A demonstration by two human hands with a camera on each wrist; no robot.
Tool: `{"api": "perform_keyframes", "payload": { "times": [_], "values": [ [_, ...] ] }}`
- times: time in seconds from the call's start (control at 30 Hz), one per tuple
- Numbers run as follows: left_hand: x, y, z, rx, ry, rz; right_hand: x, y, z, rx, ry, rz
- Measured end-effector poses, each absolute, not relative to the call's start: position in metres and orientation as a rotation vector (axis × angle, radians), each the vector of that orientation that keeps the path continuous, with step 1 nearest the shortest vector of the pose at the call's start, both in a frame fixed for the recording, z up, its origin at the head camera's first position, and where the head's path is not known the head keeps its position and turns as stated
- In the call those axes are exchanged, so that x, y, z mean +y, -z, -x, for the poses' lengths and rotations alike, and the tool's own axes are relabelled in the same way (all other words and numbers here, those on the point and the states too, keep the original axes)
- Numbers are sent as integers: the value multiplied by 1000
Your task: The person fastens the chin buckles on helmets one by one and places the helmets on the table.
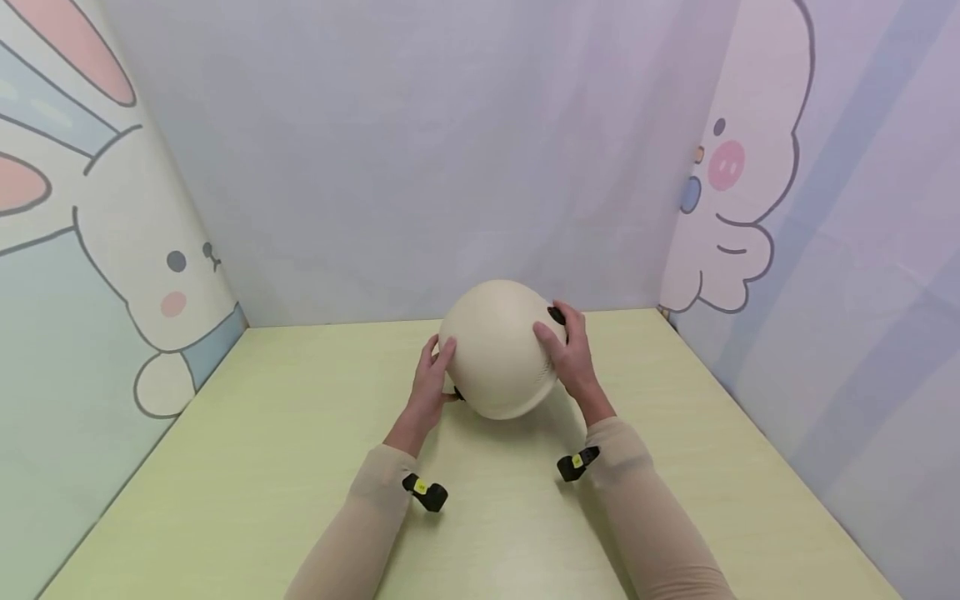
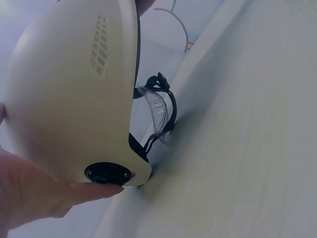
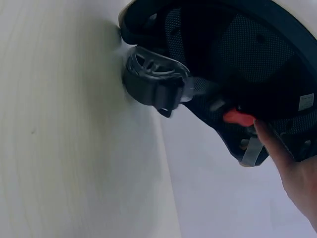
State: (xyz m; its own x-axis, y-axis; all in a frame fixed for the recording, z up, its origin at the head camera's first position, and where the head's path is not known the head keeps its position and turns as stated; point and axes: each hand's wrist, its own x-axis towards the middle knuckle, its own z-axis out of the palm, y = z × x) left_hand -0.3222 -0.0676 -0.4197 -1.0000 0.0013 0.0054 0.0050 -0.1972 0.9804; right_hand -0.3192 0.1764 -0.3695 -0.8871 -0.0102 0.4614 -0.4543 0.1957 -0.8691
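A cream helmet (image 1: 495,350) is held between both hands near the back of the table. My left hand (image 1: 429,387) grips its left side, thumb on the shell; in the left wrist view a finger lies along the rim beside a black oval fitting (image 2: 107,173). My right hand (image 1: 572,354) holds the right side, and in the right wrist view a finger touches near a red tab (image 3: 238,118) by the dark lining (image 3: 252,49). A black chin strap (image 2: 173,106) with a clear piece hangs below the rim. Whether the helmet touches the table, I cannot tell.
The pale wood-grain table (image 1: 300,467) reaches back to a plain light curtain wall (image 1: 412,167). Side walls carry a cartoon rabbit (image 1: 135,250) on the left and a white cartoon figure (image 1: 750,167) on the right. Black devices (image 1: 426,492) sit at both wrists.
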Motion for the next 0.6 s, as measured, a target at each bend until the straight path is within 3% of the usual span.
{"api": "perform_keyframes", "payload": {
  "times": [0.23,0.37,0.6],
  "values": [
    [-72,416,324,-2060,2390,13,170,366,318,-2133,-1815,-278],
    [-71,398,309,-2132,2310,26,170,372,321,-2150,-1892,-197],
    [-71,414,319,-2116,2260,32,177,411,353,-2168,-1838,-185]
  ]
}}
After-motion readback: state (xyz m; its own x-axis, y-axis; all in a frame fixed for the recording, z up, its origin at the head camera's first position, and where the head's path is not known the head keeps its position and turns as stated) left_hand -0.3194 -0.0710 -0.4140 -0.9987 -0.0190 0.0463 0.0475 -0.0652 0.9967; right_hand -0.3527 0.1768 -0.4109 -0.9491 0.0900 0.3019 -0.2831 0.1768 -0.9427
